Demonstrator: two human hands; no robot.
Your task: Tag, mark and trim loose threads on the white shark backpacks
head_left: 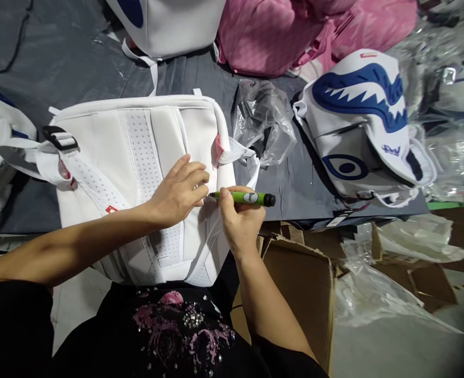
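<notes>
A white backpack (102,136) lies with its strap side up at the table's front edge, partly over my lap. My left hand (180,189) rests on its back panel, fingers bent towards the right side. In my right hand (242,223) is a green marker pen (251,198) with a black end, held between thumb and fingers. Its tip points left and meets the white fabric close to my left fingertips; whether it touches cannot be made out. A strap with a black buckle (61,138) extends to the left of the backpack.
A white backpack with blue shark-mouth patches (346,131) stands right, beside a crumpled clear plastic bag (263,121). Pink backpacks (267,37) and another white bag (180,26) lie behind. Below the table edge at right are an open cardboard box (298,294) and plastic wrapping (373,294).
</notes>
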